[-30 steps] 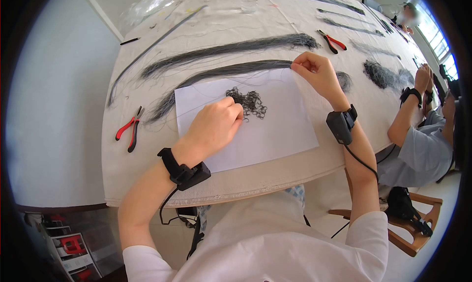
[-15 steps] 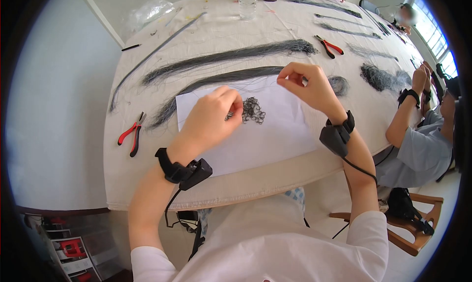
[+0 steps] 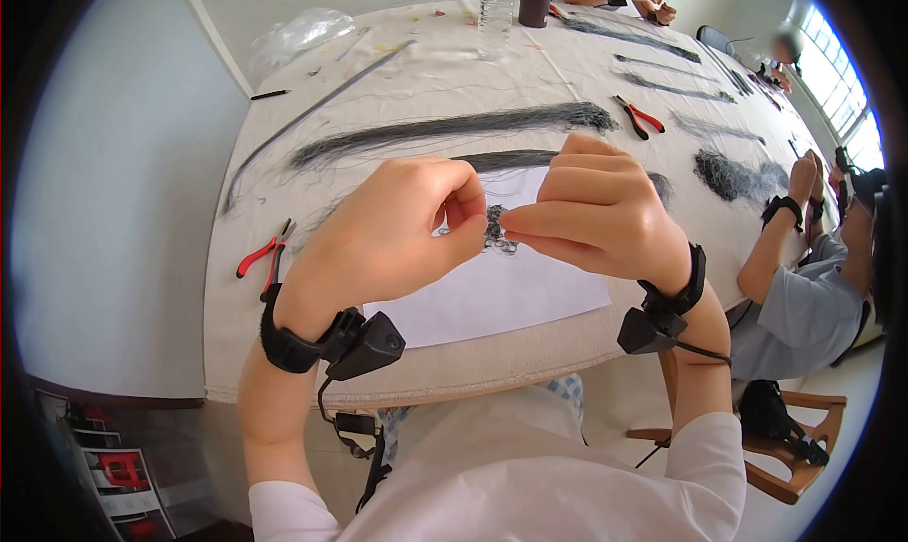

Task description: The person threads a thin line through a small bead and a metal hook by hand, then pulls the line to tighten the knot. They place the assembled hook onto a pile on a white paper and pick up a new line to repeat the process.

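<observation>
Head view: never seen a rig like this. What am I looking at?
No robot here: these are a person's bare left hand and right hand, with black devices strapped at the wrists. One camera worn on the head takes every picture, looking forward and down. The cloth-covered table holds a white sheet with a pile of small dark curls, bundles of grey strands, red-and-black pliers and a clear bottle. Both hands are over the sheet, fingertips close together; anything pinched there is too small to make out.
</observation>
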`<state>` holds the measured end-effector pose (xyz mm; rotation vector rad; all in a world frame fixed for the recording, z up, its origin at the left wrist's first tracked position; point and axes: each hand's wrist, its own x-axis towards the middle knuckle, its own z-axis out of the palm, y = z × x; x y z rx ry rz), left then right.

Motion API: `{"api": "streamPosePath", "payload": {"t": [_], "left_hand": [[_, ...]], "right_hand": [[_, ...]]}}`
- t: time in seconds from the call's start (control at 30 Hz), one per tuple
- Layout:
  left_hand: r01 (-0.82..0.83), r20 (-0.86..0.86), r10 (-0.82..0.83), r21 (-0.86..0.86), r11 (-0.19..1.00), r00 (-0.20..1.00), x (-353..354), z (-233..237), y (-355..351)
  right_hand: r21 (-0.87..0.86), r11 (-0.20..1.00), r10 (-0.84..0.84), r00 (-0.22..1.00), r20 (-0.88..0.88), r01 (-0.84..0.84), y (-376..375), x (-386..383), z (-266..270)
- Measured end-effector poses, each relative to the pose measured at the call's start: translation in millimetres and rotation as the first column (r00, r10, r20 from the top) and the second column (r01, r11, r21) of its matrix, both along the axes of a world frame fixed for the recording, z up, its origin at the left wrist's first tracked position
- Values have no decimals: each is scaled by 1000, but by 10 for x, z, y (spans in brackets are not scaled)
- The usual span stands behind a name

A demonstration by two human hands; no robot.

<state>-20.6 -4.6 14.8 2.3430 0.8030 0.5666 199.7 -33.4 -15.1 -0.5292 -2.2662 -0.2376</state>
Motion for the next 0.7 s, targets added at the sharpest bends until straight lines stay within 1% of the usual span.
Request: {"api": "streamPosePath", "payload": {"t": [0.17, 0.2, 0.27, 0.3, 0.33, 0.37, 0.4, 0.43, 0.47, 0.5, 0.53, 0.57, 0.63, 0.7], "left_hand": [[3, -19, -4, -14, 1000, 1000, 4, -1, 5], [2, -18, -3, -14, 1000, 1000, -12, -31, 23], [17, 196, 36, -261, 965, 980, -53, -111, 83], [18, 195, 32, -253, 967, 980, -54, -123, 85], [23, 353, 119, -374, 927, 928, -48, -113, 88], [51, 486, 228, -496, 867, 844, -41, -131, 86], [141, 582, 222, -512, 847, 782, -8, -167, 103], [143, 584, 216, -506, 850, 783, 45, -195, 110], [198, 676, 231, -494, 847, 699, 109, -214, 116], [252, 758, 246, -475, 843, 605, 159, -221, 123], [257, 786, 246, -452, 854, 567, 185, -220, 125], [258, 788, 242, -448, 856, 567, 197, -214, 136], [250, 817, 241, -418, 873, 523, 205, -208, 167], [225, 823, 237, -397, 890, 516, 203, -203, 194]], "right_hand": [[17, 1000, 6, 1000, -31, -6, 27, -67, -51], [22, 1000, -21, 999, -24, 22, 33, -65, -50], [32, 998, -49, 999, -20, 50, 1, -88, -27], [-126, 983, -152, 972, -182, 130, -69, -126, 6], [-282, 942, -273, 906, -324, 183, -87, -149, 50], [-273, 944, -273, 905, -327, 186, -33, -157, 38], [-270, 951, -262, 856, -445, 151, 51, -177, 15], [-263, 958, -248, 793, -556, 115, 102, -208, 18], [-306, 946, -265, 794, -547, 105, 78, -231, 51], [-299, 948, -262, 794, -549, 106, 114, -247, 59], [-283, 956, -234, 796, -558, 83, 159, -256, 51], [-268, 962, -207, 798, -566, 59, 187, -264, 49], [-277, 960, -204, 801, -563, 49, 210, -293, 63], [-289, 957, -198, 805, -559, 35, 244, -316, 80]]}}
